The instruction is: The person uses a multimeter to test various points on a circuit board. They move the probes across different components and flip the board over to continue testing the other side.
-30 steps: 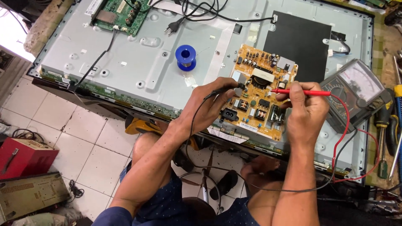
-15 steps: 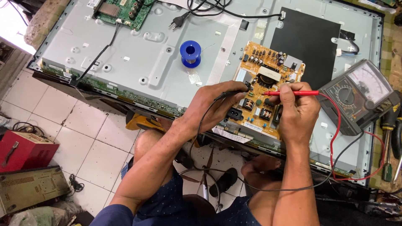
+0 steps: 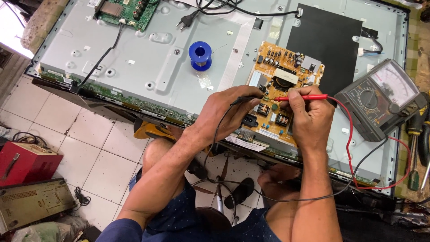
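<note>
My left hand grips a black test probe, its tip on the lower left part of a yellow circuit board. My right hand pinches a red test probe, its tip touching the board's middle. The board is mounted on the grey metal back of a flat screen panel lying face down. Red and black leads run from the probes to a grey analog meter at the right.
A blue solder spool stands on the panel. A green circuit board sits at the panel's far left, a black plug near it. Screwdrivers lie at the right edge. A red box sits on the tiled floor.
Both hands keep the probes on the yellow board; the probe tips have shifted only slightly. The camera view has drifted a little.
</note>
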